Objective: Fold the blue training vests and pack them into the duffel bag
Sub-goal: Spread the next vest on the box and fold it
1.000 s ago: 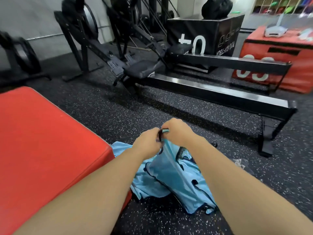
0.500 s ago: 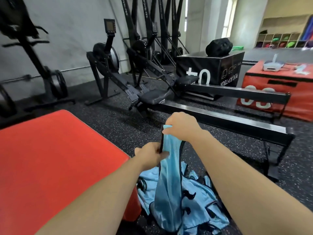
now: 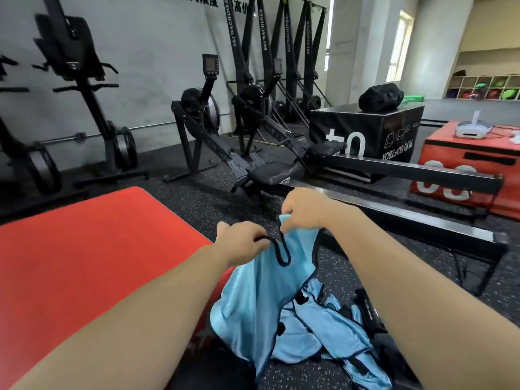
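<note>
early stage. left hand [image 3: 242, 239] and right hand [image 3: 304, 209] each pinch the black-trimmed top edge of one blue vest [image 3: 253, 299], held up beside the red pad [image 3: 98, 263]. more vests [image 3: 323, 333] lie crumpled on the floor [image 3: 197, 204] below; none looks folded or packed.

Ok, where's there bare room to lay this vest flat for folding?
The red box top beside your left hand is bare. A strip of speckled floor between that box and the rowing machine rail is free. Below the held vest it is crowded: a vest pile covers the floor.
</note>
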